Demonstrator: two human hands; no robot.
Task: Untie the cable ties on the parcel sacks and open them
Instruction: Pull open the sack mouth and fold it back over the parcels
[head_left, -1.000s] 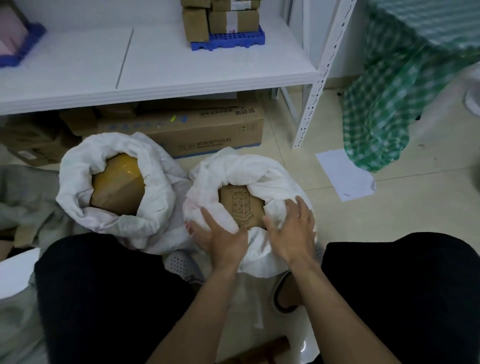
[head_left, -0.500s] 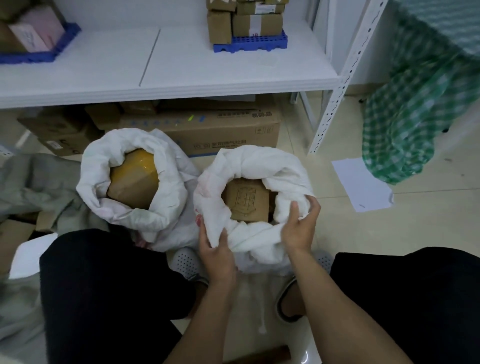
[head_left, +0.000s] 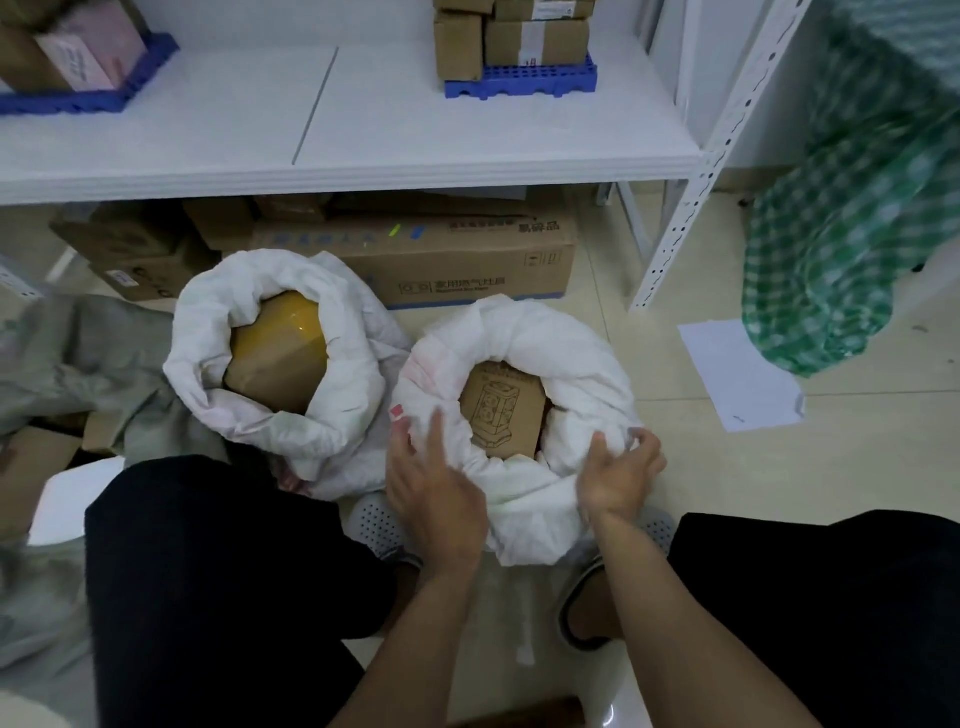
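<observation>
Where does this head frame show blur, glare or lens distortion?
Head view: green checked cloth at right is motion-smeared; right hand slightly blurred; glare streak on the yellow-taped parcel; white shelf edge bows from the wide-angle lens; lighting dim.

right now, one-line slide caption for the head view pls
Left hand rests on and right hand grips the rolled rim of the open right sack; left sack open beside it.

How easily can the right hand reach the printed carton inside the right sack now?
Probably yes. The right hand grips the rolled rim of the right sack, just beside the printed carton. The mouth is open, and nothing covers the carton's top.
</observation>
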